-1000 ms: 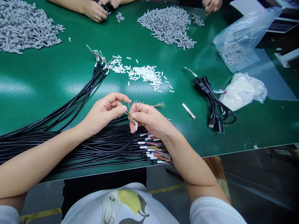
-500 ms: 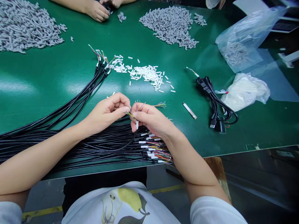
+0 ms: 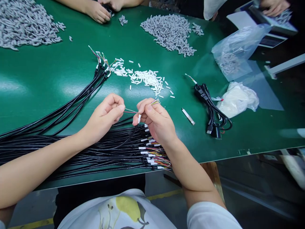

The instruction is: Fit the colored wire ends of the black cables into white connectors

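My left hand (image 3: 105, 116) pinches the ends of a few thin wires (image 3: 130, 111), one of them red, stretched toward the right. My right hand (image 3: 156, 119) holds the other colored wires of the same black cable, their tips showing above its fingers. A white sleeve (image 3: 139, 118) sits at the cable's end, just below the right fingertips. Under both hands lies a thick bundle of black cables (image 3: 95, 152), with white sleeves and colored wire ends at its right. Small white tubes (image 3: 147, 78) are scattered beyond the hands.
More black cables (image 3: 83, 95) fan out on the left. Grey pieces are heaped at the far left (image 3: 26, 27) and far middle (image 3: 170, 33). A coiled cable (image 3: 212, 108), a marker-like stick (image 3: 188, 116) and plastic bags (image 3: 238, 98) lie right. Other people's hands (image 3: 98, 12) are across the table.
My left hand has drawn back left, and a few wires are now stretched between the hands. At the upper right, another person's hand has come into view over a box. The view has shifted slightly.
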A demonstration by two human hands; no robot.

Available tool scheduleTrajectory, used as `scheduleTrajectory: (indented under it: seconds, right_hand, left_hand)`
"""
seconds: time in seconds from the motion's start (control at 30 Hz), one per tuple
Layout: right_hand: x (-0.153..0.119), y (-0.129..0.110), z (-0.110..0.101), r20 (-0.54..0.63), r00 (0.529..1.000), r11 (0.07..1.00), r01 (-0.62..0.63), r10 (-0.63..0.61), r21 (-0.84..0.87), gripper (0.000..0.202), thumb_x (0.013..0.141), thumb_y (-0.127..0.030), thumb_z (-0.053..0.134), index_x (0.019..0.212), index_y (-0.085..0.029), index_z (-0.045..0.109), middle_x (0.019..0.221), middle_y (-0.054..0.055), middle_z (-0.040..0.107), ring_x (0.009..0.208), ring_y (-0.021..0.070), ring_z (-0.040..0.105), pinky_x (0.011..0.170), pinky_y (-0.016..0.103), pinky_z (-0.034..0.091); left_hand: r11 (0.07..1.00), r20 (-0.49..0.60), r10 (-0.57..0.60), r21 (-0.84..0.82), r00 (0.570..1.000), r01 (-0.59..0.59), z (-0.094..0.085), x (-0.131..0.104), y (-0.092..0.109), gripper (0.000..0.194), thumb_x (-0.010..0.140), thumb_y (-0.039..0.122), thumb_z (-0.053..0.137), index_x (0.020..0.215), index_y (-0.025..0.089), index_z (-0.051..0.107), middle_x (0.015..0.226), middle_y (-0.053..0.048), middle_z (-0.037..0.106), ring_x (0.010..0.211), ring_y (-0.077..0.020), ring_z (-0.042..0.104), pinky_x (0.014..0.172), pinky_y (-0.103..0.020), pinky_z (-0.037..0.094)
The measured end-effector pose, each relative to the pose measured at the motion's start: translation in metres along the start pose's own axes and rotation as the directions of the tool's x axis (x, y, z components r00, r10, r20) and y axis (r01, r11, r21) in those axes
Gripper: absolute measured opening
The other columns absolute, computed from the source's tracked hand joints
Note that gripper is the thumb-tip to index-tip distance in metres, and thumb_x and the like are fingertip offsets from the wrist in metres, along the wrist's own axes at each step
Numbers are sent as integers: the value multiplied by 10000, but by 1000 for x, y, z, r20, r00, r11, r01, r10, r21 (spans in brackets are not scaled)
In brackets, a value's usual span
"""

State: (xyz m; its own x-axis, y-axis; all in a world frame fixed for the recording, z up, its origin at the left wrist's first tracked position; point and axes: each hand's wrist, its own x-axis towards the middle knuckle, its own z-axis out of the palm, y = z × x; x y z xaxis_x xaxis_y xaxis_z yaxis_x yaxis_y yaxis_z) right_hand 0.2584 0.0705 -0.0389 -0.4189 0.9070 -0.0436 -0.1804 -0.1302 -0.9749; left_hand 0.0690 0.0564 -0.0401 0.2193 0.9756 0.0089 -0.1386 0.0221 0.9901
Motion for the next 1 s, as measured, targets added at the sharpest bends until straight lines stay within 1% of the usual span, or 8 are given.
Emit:
scheduleTrajectory:
  seconds: [0.2,0.33,0.47,0.6,0.67,0.8,0.9,1.0]
  right_hand:
    - [-1,0,2,-20,1000,1000,18,-18,7,256,963,-510,592,943,-255,583,722,-57,543,639,100,649,665,266,516]
    - [-5,1,5,-19,998,985,56,-59,-160,267,899,-502,677,972,-251,619,759,-54,511,612,89,566,622,268,478]
    - [-8,3,10,-38,968,869,204,-248,-452,117,869,-330,723,865,-239,650,778,-33,512,694,110,516,639,279,443]
    - [-8,1,10,-49,931,791,279,-362,-545,89,871,-206,661,794,-226,621,774,-31,536,682,103,485,630,272,420]
    - [-9,-1,9,-63,915,763,292,-398,-577,105,860,-195,643,766,-228,609,796,-20,539,691,110,484,605,268,415]
    - [-10,-2,8,-26,870,674,362,-493,-644,90,833,-190,627,765,-242,599,811,-1,533,740,140,498,590,280,419]
    - [-10,0,8,2,853,623,384,-523,-682,107,830,-155,610,777,-245,591,804,-1,528,738,143,496,582,283,418]
    - [-9,1,9,24,832,585,409,-554,-700,133,835,-123,609,778,-241,584,796,-5,514,731,137,494,581,278,419]
  left_hand:
    - [997,9,76,34,997,-76,-2,-4,-1,103,972,259,586,884,222,546,652,57,431,558,-102,355,516,-259,284]
    - [997,28,61,51,998,-62,-1,-4,1,102,943,260,618,866,211,572,656,50,456,564,-100,381,516,-252,302]
    - [994,91,-66,-80,994,74,0,-2,4,136,870,235,694,800,193,585,619,56,487,528,-77,396,488,-218,309]
    - [922,216,-252,-242,943,302,-4,1,7,153,839,289,747,834,172,649,647,30,590,533,-71,489,505,-196,395]
    - [896,228,-301,-264,926,356,-7,2,7,166,821,292,776,860,165,678,705,10,648,559,-73,539,539,-200,453]
    - [904,197,-317,-232,928,359,-10,2,6,182,829,300,790,903,168,687,752,2,690,591,-77,596,593,-203,516]
    - [919,235,-288,-206,928,337,-10,1,3,215,851,310,782,994,179,688,768,-1,708,622,-91,638,615,-207,538]
    - [930,257,-237,-218,937,295,-10,1,2,214,845,240,792,1025,180,692,757,9,706,626,-82,645,617,-188,533]
